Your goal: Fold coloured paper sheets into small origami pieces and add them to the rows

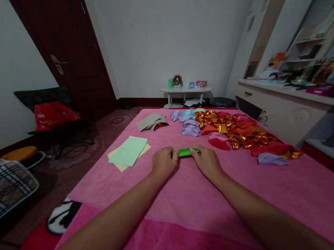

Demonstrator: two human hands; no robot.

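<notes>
A narrow strip of folded green paper [184, 152] is stretched between my two hands above the pink cloth [179, 187]. My left hand [164, 161] pinches its left end, with thumb and curled fingers closed. At the right end, my right hand [208, 160] grips the paper the same way. Left of my hands lie pale green sheets [129, 150] on top of yellow sheets [120, 167]. Farther back is a fanned stack of grey sheets [152, 121]. Several folded paper pieces cover the right side, among them shiny gold ones [238, 137], red ones [219, 144] and lilac ones [190, 129].
A white dresser [290, 104] crowded with items stands along the right. Behind the cloth-covered surface is a small white table [187, 89] with a potted plant [177, 80]. On the left, a chair holds a red bag [54, 115], near a dark red door [69, 51].
</notes>
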